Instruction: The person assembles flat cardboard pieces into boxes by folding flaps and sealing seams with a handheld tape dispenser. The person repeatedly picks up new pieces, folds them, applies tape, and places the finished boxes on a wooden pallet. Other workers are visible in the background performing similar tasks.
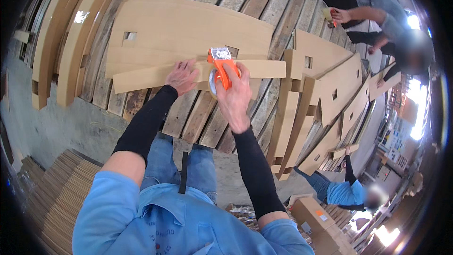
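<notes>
A large flat cardboard sheet [184,30] with small cut-out holes lies on the slatted wooden tabletop [193,122]. Along its near side runs a narrow cardboard flap [146,76], slightly raised. My left hand [182,77] rests on this flap, fingers spread out and holding nothing. Just to its right, my right hand [235,98] grips an orange tape dispenser [222,72]. The dispenser's silver-coloured head sits over the flap, and its tape roll shows beside my fingers. Whether tape is stuck to the cardboard there I cannot tell.
Long folded cardboard pieces [75,42] stand at the left edge. More folded cardboard [337,87] leans at the right. A flat stack [71,198] lies lower left. One co-worker [387,7] holds a tape dispenser at the far right; another [344,192] works lower right near a carton [315,215].
</notes>
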A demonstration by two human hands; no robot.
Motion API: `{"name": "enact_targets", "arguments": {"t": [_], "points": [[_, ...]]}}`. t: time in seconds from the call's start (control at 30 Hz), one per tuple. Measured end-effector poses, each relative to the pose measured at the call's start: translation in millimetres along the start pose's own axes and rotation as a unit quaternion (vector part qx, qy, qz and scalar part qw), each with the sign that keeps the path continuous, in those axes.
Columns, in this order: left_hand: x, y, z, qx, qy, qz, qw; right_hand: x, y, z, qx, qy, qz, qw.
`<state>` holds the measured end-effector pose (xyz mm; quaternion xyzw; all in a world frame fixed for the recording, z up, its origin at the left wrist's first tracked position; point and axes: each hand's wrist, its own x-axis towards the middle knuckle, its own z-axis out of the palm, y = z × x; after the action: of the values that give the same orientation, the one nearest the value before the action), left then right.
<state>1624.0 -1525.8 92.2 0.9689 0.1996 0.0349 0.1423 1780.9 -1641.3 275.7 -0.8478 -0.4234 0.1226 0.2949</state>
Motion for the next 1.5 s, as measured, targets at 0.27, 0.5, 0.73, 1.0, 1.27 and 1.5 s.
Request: {"name": "enact_targets", "arguments": {"t": [0.27, 0.5, 0.73, 1.0, 1.27, 1.5], "points": [[11, 12, 20, -0.01, 0.09, 0.006, 0.996, 25, 30, 53, -0.218, -0.141, 0.021, 0.965], [13, 13, 35, 0.004, 0.021, 0.005, 1.0, -34, 24, 34, -0.172, -0.196, 0.082, 0.962], [17, 17, 7, 0.019, -0.022, 0.005, 1.0, -71, 53, 50, -0.172, -0.096, 0.014, 0.98], [70, 19, 25, -0.157, 0.002, 0.168, 0.973, -62, 49, 48, -0.148, -0.063, 0.043, 0.986], [51, 16, 4, -0.09, 0.082, 0.128, 0.984, -75, 55, 61, -0.104, -0.061, 0.072, 0.99], [44, 7, 10, -0.112, -0.01, 0.112, 0.987, -82, 46, 55, -0.092, -0.066, 0.049, 0.992]]}}
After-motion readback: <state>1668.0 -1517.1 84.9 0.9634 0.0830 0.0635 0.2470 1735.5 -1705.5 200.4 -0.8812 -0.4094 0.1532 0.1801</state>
